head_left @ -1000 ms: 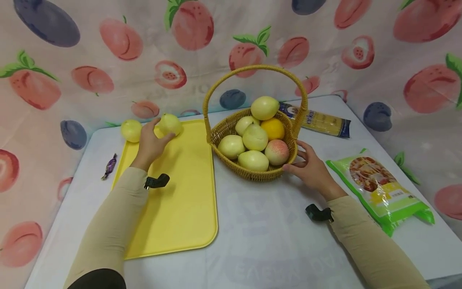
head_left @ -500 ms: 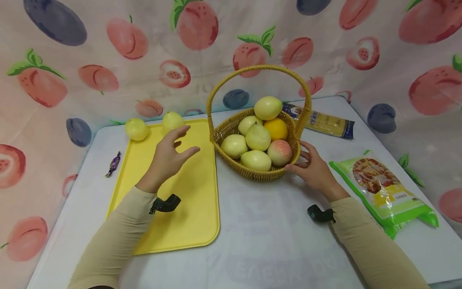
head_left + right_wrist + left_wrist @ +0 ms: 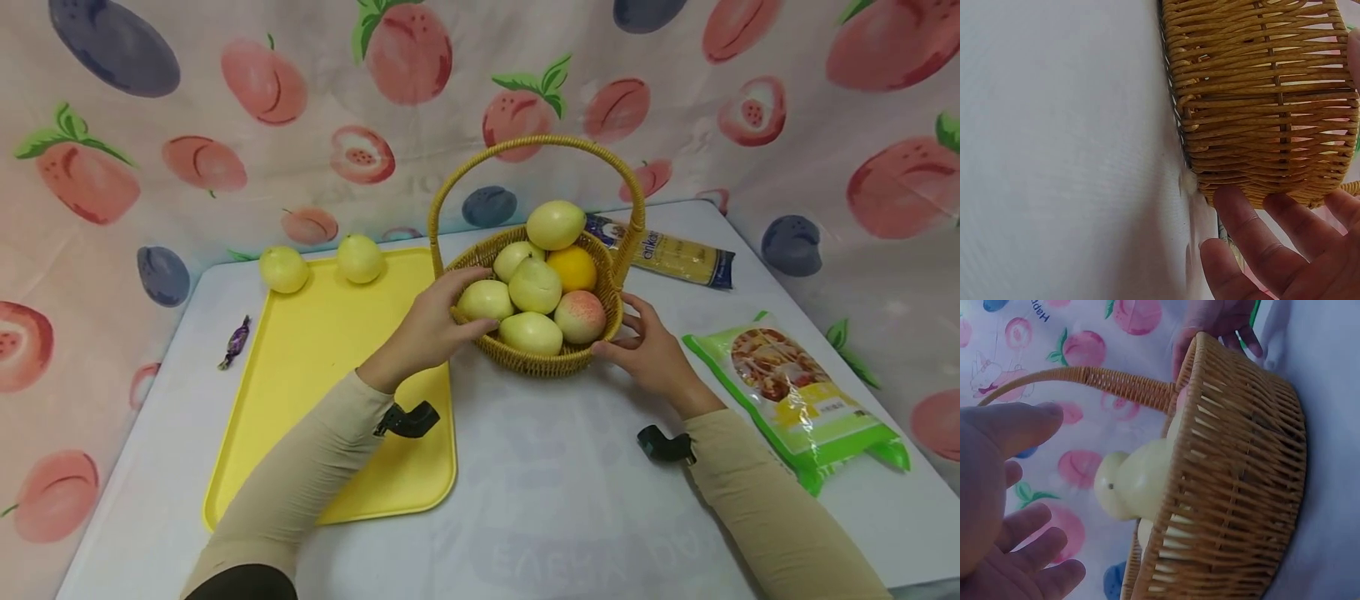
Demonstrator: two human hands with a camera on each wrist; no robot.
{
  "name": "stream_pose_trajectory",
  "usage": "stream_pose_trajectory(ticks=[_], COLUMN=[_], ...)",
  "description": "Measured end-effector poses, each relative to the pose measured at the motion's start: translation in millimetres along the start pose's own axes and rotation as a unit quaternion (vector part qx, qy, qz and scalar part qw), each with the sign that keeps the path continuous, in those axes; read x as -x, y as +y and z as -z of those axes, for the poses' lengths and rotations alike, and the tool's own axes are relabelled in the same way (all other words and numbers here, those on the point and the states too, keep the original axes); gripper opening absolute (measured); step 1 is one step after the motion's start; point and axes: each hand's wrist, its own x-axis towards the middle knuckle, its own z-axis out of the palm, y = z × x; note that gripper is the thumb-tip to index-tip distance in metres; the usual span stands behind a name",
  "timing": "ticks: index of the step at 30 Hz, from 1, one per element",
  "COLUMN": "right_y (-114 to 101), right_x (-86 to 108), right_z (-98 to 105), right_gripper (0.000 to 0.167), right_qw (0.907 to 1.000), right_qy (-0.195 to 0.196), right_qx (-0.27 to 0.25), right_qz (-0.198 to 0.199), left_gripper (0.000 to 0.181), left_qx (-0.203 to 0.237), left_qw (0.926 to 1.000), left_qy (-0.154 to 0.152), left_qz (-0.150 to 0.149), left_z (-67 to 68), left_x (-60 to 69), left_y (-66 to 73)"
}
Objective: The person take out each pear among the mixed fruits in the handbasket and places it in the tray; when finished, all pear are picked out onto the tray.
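Note:
A wicker basket (image 3: 517, 362) with a tall arched handle holds several pale yellow-green fruits (image 3: 534, 285), an orange (image 3: 573, 268) and a peach (image 3: 580, 317). My left hand (image 3: 431, 329) hovers at the basket's left rim, thumb and fingers spread, beside the leftmost pale fruit (image 3: 486, 302). In the left wrist view this hand (image 3: 1004, 506) is apart from the fruits, its palm bare. At the basket's right side, my right hand (image 3: 645, 350) holds the wall, thumb by the front rim. Its fingers (image 3: 1266, 244) touch the outer weave in the right wrist view.
A yellow tray (image 3: 330, 367) lies left of the basket, with two pale yellow-green fruits (image 3: 284, 269) at its far edge. A purple wrapped candy (image 3: 236, 342) is left of it. A pasta packet (image 3: 675, 256) lies behind the basket; a green-edged food bag (image 3: 795, 392) lies to the right.
My left hand has let go of a pale fruit at the tray's far edge and moved right to the basket's left rim. My right hand has stayed at the basket.

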Motion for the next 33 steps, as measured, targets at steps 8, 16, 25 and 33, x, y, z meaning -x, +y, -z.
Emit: stream_pose_trajectory(ticks=[8, 16, 25, 33], right_y=[0, 0, 0, 1], right_x=[0.6, 0.8, -0.4, -0.7], right_z=[1, 1, 1, 1], right_gripper=[0.108, 0.109, 0.109, 0.109], right_qw=[1.0000, 1.0000, 1.0000, 1.0000], right_qy=[0.002, -0.001, -0.002, 0.000], right_qx=[0.001, -0.003, -0.001, 0.002], right_qz=[-0.006, -0.009, -0.004, -0.008], left_gripper=[0.069, 0.076, 0.080, 0.085], left_qx=[0.012, 0.023, 0.033, 0.046], left_qw=[0.9994, 0.9956, 0.9904, 0.9867], left_qy=[-0.030, -0.064, -0.089, -0.103], left_qz=[0.015, 0.065, 0.100, 0.117], left_z=[-12.4, -21.9, -32.1, -40.8], left_x=[-29.5, -61.3, -82.4, -91.6], left_y=[1.3, -5.7, -11.9, -20.7])
